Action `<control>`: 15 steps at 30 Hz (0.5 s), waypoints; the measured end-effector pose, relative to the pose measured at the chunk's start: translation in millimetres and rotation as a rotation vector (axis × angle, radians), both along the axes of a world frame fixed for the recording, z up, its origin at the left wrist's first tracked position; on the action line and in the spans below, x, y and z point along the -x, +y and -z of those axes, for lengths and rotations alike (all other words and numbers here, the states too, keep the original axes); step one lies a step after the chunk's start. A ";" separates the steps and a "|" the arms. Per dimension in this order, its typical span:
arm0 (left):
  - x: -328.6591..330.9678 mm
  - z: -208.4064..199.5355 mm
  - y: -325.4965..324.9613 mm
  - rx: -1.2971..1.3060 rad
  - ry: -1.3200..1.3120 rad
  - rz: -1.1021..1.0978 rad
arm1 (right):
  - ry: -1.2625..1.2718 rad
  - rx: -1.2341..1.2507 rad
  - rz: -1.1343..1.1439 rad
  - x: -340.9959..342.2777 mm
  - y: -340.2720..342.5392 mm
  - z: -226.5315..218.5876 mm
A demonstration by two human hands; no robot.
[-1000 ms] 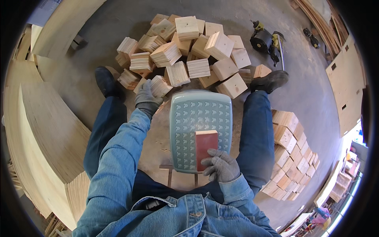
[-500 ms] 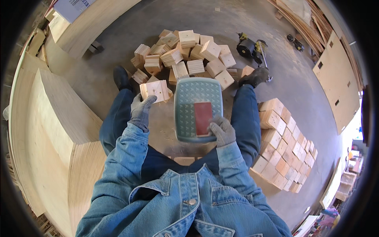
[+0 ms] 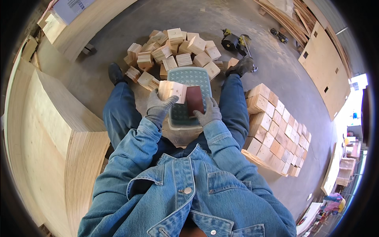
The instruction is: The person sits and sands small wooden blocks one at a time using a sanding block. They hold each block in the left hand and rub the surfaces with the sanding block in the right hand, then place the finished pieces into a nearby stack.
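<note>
In my gloved left hand is a pale wood block, gripped at its near left side and held above a green plastic box with a textured lid. My gloved right hand pinches the lower end of a reddish-brown rectangle of sandpaper. The sandpaper's left edge is right beside the block; whether they touch, I cannot tell. Both gloves are grey. The box is between my legs, and its middle is partly hidden by the block, the sandpaper and my hands.
Loose wood blocks lie heaped beyond the box. To the right, a neat stack of blocks stands by my leg. Black and yellow power tools lie near my right shoe. A large plywood piece rises at the left.
My left hand has brought the wood block rightward over the box. My right hand has raised the sandpaper off the lid, next to the block. The whole view has shifted slightly.
</note>
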State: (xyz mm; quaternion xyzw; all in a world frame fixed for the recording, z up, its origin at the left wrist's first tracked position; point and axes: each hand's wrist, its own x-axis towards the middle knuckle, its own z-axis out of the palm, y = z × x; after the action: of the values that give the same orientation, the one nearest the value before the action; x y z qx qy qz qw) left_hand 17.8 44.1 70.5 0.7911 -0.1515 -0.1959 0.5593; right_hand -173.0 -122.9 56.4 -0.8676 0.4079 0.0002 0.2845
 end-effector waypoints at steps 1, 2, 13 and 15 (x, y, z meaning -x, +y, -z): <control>4.5 -0.6 -3.0 -0.029 -0.095 -0.001 | 0.012 0.000 -0.009 -0.7 0.1 2.3; 2.8 4.0 -2.6 -0.038 -0.102 0.075 | 0.025 0.000 -0.018 -1.8 -0.6 4.5; -0.1 11.9 -1.9 -0.036 -0.206 0.203 | 0.292 -0.013 -0.053 -35.9 13.3 -20.4; -3.8 23.0 -3.5 0.047 -0.153 0.211 | 0.329 0.006 -0.053 -40.5 14.7 -26.1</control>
State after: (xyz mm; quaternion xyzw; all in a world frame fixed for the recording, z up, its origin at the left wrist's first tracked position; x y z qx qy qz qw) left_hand 21.5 40.6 47.5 0.7699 -0.2808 -0.1894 0.5408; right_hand -132.5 -108.2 82.5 -0.8671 0.4261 0.1484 0.2109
